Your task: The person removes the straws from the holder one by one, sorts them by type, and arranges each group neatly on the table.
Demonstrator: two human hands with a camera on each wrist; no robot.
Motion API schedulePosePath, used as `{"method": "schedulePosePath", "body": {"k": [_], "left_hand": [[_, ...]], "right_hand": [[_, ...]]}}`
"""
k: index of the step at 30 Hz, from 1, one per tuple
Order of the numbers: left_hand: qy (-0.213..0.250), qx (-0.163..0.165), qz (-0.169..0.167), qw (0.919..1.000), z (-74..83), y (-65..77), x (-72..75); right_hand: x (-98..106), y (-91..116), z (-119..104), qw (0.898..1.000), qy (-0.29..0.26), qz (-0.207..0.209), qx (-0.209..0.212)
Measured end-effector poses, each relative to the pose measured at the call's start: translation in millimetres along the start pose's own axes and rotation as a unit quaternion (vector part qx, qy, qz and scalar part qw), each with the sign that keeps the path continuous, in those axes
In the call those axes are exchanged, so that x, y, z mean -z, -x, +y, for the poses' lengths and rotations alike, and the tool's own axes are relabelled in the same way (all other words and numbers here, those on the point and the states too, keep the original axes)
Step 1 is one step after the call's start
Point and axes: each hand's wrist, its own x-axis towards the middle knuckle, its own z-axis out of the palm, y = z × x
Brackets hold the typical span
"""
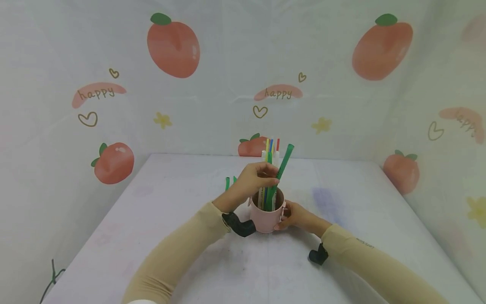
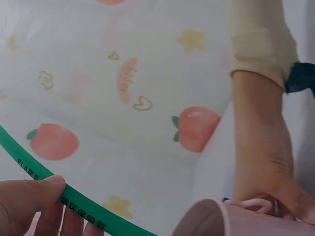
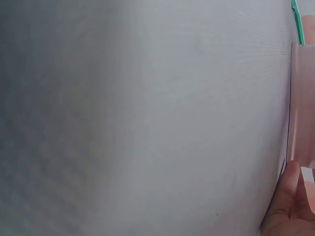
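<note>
Hands (image 1: 251, 182) pinching straw (image 1: 285, 162), holding cup (image 1: 265, 222), perhaps handle (image 2: 252, 202)

I see a white-covered table (image 1: 171, 202) with a pale cloth backdrop (image 1: 224, 55) behind it and along both its sides. Above the table's far edge I make out printed red fruits (image 1: 173, 49) with green leaves, yellow flowers (image 1: 322, 125), outlined hearts (image 1: 88, 119) and "happy" on pink bands (image 1: 278, 92). A dark cord (image 1: 55, 278) shows beside the table's left edge. The light reaches me soft.
</note>
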Motion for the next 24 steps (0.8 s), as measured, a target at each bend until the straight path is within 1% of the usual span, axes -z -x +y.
{"method": "schedulePosePath", "body": {"k": [3, 5, 9, 12, 17, 20, 24], "left_hand": [[0.045, -0.011, 0.014, 0.9988, 3.4, 0.9, 5.7], [0.079, -0.016, 0.021, 0.9965, 4.9, 0.9, 10.3], [0.150, -0.026, 0.034, 0.9878, 7.9, 0.9, 21.9], [0.184, -0.030, 0.056, 0.9808, 12.4, 2.1, 32.4], [0.212, -0.023, 0.096, 0.9722, 17.2, 3.8, 50.7], [0.223, -0.018, 0.110, 0.9684, 15.5, 4.5, 61.1], [0.235, -0.010, 0.124, 0.9640, 9.1, 5.0, 72.5]], "right_hand": [[0, 0, 0, 1.000, -0.002, -0.002, 0.002], [1, 0, 1, 1.000, -0.003, -0.002, 0.000], [1, -1, 1, 1.000, -0.001, 0.000, -0.005], [0, -2, 0, 1.000, 0.002, 0.005, -0.014], [-2, -2, -1, 0.999, 0.007, 0.013, -0.030], [-2, -2, -1, 0.999, 0.012, 0.020, -0.036], [-2, -2, -1, 0.999, 0.014, 0.021, -0.032]]}}
